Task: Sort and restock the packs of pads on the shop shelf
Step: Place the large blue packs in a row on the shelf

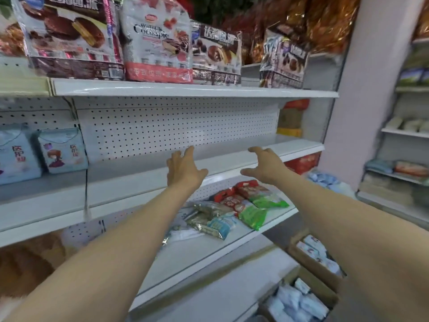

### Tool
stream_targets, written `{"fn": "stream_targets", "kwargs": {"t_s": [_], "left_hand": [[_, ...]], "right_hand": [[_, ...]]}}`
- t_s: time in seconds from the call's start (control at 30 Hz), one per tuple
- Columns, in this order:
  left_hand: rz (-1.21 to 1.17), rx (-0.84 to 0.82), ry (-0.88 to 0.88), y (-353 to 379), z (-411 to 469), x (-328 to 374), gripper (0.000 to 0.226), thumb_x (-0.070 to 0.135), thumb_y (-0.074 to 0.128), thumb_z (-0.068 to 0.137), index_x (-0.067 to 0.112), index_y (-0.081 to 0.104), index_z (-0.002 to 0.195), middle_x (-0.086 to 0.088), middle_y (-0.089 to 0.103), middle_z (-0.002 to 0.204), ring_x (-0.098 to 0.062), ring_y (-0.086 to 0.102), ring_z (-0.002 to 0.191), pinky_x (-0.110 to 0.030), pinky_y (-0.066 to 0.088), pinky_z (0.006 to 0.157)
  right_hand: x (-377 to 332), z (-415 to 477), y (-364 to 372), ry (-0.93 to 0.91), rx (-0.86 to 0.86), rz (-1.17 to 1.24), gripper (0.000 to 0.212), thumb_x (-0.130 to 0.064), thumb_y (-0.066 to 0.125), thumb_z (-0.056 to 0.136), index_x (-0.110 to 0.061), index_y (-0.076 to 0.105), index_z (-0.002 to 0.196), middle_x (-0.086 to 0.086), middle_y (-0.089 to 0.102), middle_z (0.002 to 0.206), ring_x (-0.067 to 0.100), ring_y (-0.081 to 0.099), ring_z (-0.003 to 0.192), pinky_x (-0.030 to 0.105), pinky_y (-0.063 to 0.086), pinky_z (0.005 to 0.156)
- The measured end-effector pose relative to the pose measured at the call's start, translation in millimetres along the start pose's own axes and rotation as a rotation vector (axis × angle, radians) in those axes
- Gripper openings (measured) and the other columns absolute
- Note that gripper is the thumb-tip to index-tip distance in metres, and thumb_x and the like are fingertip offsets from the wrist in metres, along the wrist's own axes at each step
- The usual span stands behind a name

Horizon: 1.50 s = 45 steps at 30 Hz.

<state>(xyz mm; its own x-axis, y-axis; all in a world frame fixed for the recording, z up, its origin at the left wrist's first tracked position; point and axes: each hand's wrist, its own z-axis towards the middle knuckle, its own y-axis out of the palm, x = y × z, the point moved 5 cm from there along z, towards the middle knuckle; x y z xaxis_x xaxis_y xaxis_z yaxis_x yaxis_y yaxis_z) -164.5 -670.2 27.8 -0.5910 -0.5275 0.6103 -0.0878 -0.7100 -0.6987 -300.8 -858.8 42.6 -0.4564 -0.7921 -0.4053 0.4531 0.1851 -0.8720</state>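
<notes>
We hold both hands out above the middle shelf point(139, 177), our left hand point(183, 169) and right hand point(264, 165) each spread with fingers loosely bent, gripping nothing. 2 pale blue packs of pads point(62, 149) stand upright at that shelf's far left, well apart from the hands, and more pale blue packs point(299, 300) fill the cardboard boxes point(304, 257) at lower right. Snack packets point(234, 205) lie on the shelf below our arms.

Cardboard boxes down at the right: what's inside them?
Pale blue and white packs lie heaped loosely in both cardboard boxes. What lies beneath the top layer is covered.
</notes>
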Motion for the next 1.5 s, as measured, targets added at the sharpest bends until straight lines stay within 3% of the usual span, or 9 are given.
{"fn": "stream_targets", "kwargs": {"t_s": [0.1,0.27,0.57,0.73,0.87,1.07,1.17,1.23,1.5], "left_hand": [[-0.001,-0.063,0.025,41,-5,35,0.084,0.036,0.072,0.088,0.025,0.024,0.157,-0.012,0.025,0.156,-0.033,0.024,0.142,-0.044,0.036,0.108],[-0.027,-0.145,0.056,125,-6,101,0.084,0.034,0.072,0.088,0.026,0.024,0.156,-0.012,0.023,0.158,-0.033,0.023,0.144,-0.046,0.034,0.112],[-0.045,-0.215,0.012,295,4,220,0.086,0.038,0.077,0.084,0.027,0.029,0.155,-0.014,0.028,0.154,-0.036,0.029,0.140,-0.045,0.033,0.111],[-0.038,-0.257,-0.048,388,3,248,0.084,0.039,0.076,0.083,0.026,0.033,0.154,-0.017,0.032,0.152,-0.037,0.032,0.139,-0.042,0.032,0.112],[-0.001,-0.323,-0.081,459,11,258,0.082,0.040,0.075,0.084,0.024,0.034,0.153,-0.017,0.035,0.152,-0.037,0.030,0.140,-0.041,0.030,0.112],[0.010,-0.431,-0.092,577,50,287,0.084,0.040,0.073,0.086,0.021,0.031,0.155,-0.017,0.033,0.151,-0.038,0.032,0.138,-0.042,0.033,0.111],[-0.015,-0.490,-0.090,643,79,307,0.082,0.039,0.072,0.087,0.021,0.031,0.155,-0.018,0.034,0.150,-0.038,0.034,0.137,-0.041,0.035,0.109],[-0.033,-0.535,-0.099,687,100,319,0.079,0.038,0.072,0.087,0.022,0.033,0.154,-0.018,0.035,0.149,-0.038,0.036,0.136,-0.041,0.037,0.107],[0.014,-0.669,-0.115,826,171,360,0.079,0.043,0.072,0.086,0.021,0.036,0.153,-0.016,0.042,0.148,-0.036,0.041,0.134,-0.047,0.042,0.108]], "right_hand": [[51,-8,-19,0.053,0.029,-0.002,0.084,-0.044,0.076,0.087,-0.016,0.034,0.154,0.020,0.045,0.140,0.037,0.056,0.117,0.039,0.045,0.100],[155,-2,-44,0.145,0.047,0.000,0.089,-0.046,0.081,0.079,-0.017,0.037,0.151,0.017,0.052,0.140,0.034,0.054,0.124,0.040,0.048,0.101],[355,34,-84,0.208,0.008,-0.068,0.089,-0.051,0.079,0.080,-0.013,0.039,0.150,0.018,0.050,0.143,0.035,0.051,0.126,0.038,0.042,0.100],[459,49,-79,0.261,-0.062,-0.087,0.079,-0.045,0.077,0.084,-0.010,0.043,0.146,0.018,0.050,0.143,0.033,0.048,0.129,0.035,0.041,0.099],[533,64,-63,0.316,-0.141,-0.045,0.085,-0.052,0.074,0.084,-0.010,0.040,0.149,0.015,0.051,0.145,0.031,0.050,0.129,0.036,0.043,0.096],[637,108,-37,0.429,-0.180,0.022,0.063,-0.048,0.074,0.086,-0.009,0.056,0.132,0.010,0.062,0.125,0.027,0.058,0.113,0.029,0.040,0.080],[690,141,-25,0.507,-0.195,0.060,0.068,-0.048,0.074,0.087,-0.010,0.053,0.139,0.011,0.056,0.138,0.026,0.054,0.121,0.034,0.047,0.093],[722,162,-20,0.564,-0.229,0.061,0.075,-0.046,0.073,0.090,-0.009,0.044,0.148,0.012,0.048,0.148,0.028,0.048,0.132,0.035,0.044,0.102],[840,240,8,0.685,-0.306,0.099,0.080,-0.050,0.075,0.086,-0.010,0.045,0.149,0.008,0.048,0.150,0.024,0.048,0.134,0.030,0.042,0.102]]}}
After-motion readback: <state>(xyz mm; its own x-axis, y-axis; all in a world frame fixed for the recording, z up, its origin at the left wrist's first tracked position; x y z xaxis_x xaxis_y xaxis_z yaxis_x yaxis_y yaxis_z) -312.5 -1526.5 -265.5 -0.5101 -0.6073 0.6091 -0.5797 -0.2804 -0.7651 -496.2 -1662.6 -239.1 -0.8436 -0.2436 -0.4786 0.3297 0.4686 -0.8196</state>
